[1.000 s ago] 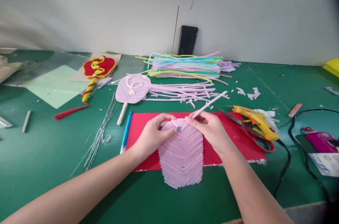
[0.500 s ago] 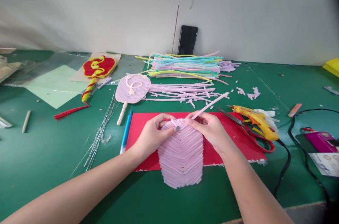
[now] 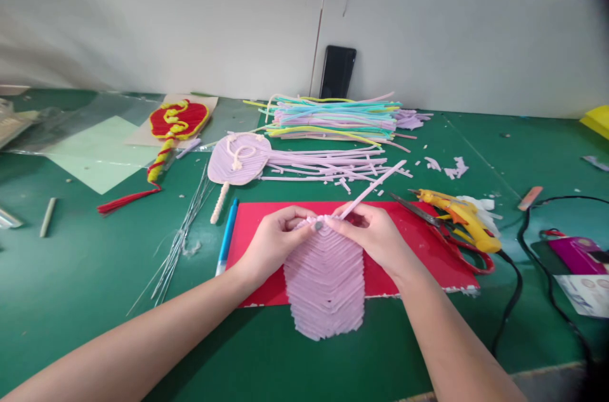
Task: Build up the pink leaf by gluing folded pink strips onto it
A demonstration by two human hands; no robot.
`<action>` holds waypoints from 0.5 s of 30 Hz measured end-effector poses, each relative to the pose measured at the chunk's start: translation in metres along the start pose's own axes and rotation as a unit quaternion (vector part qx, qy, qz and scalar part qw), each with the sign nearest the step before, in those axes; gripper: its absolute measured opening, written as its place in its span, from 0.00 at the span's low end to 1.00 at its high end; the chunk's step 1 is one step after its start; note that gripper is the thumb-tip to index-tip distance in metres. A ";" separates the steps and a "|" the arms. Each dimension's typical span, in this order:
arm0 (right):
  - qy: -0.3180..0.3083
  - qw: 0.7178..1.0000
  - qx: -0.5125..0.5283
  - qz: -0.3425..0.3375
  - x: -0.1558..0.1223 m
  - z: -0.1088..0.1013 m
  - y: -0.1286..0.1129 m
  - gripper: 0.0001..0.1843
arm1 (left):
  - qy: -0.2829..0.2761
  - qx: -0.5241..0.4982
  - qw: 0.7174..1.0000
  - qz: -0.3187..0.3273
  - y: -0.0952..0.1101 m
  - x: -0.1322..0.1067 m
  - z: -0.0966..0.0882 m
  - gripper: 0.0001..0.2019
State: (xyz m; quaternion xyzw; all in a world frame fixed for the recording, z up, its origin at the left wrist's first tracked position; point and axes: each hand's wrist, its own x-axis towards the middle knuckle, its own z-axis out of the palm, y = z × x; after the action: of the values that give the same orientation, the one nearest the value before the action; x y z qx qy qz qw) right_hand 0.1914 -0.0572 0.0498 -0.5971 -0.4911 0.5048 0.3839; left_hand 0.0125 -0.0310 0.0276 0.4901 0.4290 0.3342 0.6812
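A pale pink woven fan-shaped panel (image 3: pixel 326 281) with a chevron pattern lies on a red sheet (image 3: pixel 423 250) on the green table. My left hand (image 3: pixel 276 243) pinches the panel's top edge, thumb pressed at its tip. My right hand (image 3: pixel 375 234) is closed on a pink pipe cleaner (image 3: pixel 375 185) that slants up and to the right from the panel's top. Both hands meet at the panel's upper end.
A yellow glue gun (image 3: pixel 461 217) and red-handled scissors (image 3: pixel 451 243) lie right of the sheet, with a black cable (image 3: pixel 514 288). Behind are a pile of coloured pipe cleaners (image 3: pixel 333 120), a finished pink fan (image 3: pixel 240 161), a red-and-yellow fan (image 3: pixel 176 123), thin wires (image 3: pixel 183 237), a blue pen (image 3: pixel 227 234) and a phone (image 3: pixel 337 72).
My hands have drawn closer together at the panel's top; the left thumb slid up to the tip and the pipe cleaner's base moved slightly left.
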 end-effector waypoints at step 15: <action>0.010 1.000 -0.005 -0.013 0.002 -0.001 0.002 0.12 | 0.009 0.027 1.000 0.005 -0.001 0.001 0.000 0.14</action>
State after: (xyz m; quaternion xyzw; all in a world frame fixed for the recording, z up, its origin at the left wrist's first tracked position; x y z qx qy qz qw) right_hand 0.1925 -0.0555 0.0479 -0.5979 -0.4972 0.4912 0.3923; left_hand 0.0128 -0.0305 0.0259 0.5071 0.4416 0.3303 0.6624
